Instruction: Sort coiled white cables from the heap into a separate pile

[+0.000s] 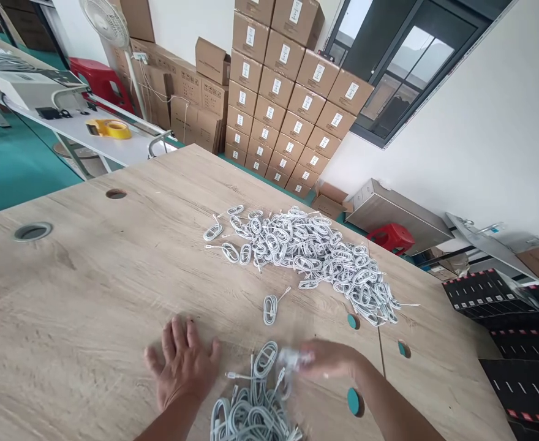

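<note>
Nearest, between the two forearms, a heap of white cables [255, 413] is seen, cut off by the lower edge of the view. Just left of it, the left hand [184, 364] is laid palm down on the wooden table [99, 288], fingers spread, with nothing grasped. On the heap's other side, a blurred cable bundle [290, 359] appears to be pinched in the fingers of the right hand [327, 358]; exactly how it is gripped cannot be told through the blur.

For clean handling, the bundle is best gripped around its coiled middle, so that the loops are kept together and the plug ends are not snagged in the heap. The free left hand could be used to steady neighbouring cables if any are dragged along.

Ahead of the hands, midway between them, a single coiled cable [270, 310] is set apart. Farther out, mostly beyond the right hand, a broad pile of coiled cables [315, 251] is spread. Past the table, cartons [276, 92] are stacked against the wall.
</note>
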`<state>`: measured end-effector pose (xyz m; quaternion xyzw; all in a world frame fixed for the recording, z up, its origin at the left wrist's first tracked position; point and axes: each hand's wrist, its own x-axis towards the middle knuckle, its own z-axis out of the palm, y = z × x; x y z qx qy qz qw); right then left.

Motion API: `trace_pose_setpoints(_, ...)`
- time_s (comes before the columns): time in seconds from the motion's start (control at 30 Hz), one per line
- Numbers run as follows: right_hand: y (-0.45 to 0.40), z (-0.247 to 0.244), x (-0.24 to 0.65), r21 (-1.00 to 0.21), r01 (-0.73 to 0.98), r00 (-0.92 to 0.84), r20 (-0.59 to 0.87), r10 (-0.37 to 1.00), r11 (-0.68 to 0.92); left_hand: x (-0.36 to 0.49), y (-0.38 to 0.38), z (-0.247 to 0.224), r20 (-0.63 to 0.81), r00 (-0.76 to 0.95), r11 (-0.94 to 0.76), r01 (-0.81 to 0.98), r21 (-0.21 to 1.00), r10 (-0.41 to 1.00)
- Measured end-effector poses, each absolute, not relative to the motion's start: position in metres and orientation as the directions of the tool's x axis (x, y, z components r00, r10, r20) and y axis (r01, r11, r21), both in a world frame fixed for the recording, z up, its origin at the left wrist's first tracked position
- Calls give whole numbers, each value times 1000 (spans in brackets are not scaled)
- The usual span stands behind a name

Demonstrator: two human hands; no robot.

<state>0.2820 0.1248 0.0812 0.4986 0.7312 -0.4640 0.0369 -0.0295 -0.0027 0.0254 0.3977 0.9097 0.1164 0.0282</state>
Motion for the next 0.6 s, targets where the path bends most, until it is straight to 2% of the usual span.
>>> trace_pose_setpoints(0.03,121,84,273,-681,727,-592,-549,590,95,-30,-3,25,41,-682,657,718,229,730)
trace_pose_setpoints(0.07,123,89,264,-695,710,-621,-537,571,118,-30,-3,25,41,-682,658,718,226,730)
trace_pose_setpoints(0.1,130,93,255,-682,714,-597,-477,645,157,-30,-3,25,42,-683,659,717,227,729)
trace_pose_setpoints(0.13,143,98,247,-633,745,-516,-346,783,211,-30,-3,25,42,-684,659,716,230,728)
trace_pose_setpoints(0.17,157,102,241,-541,804,-404,-190,895,248,-30,-3,24,44,-686,660,713,237,726)
trace_pose_setpoints(0.23,187,106,234,-291,927,-238,40,971,239,-31,-2,23,48,-689,659,709,250,723)
trace_pose_setpoints(0.3,205,103,233,-85,974,-199,102,975,208,-31,-3,21,54,-690,659,708,253,721)
trace_pose_setpoints(0.37,208,95,235,8,978,-208,116,971,209,-30,-3,19,63,-692,662,710,240,719)
trace_pose_setpoints(0.4,206,91,235,10,975,-220,120,968,220,-30,-4,18,62,-690,662,713,230,722)
trace_pose_setpoints(0.47,198,82,233,-88,964,-245,81,966,252,-30,-4,18,41,-683,663,720,206,729)
trace_pose_setpoints(0.6,192,75,205,-487,836,-316,-48,948,254,-31,-4,19,-5,-680,671,723,166,734)
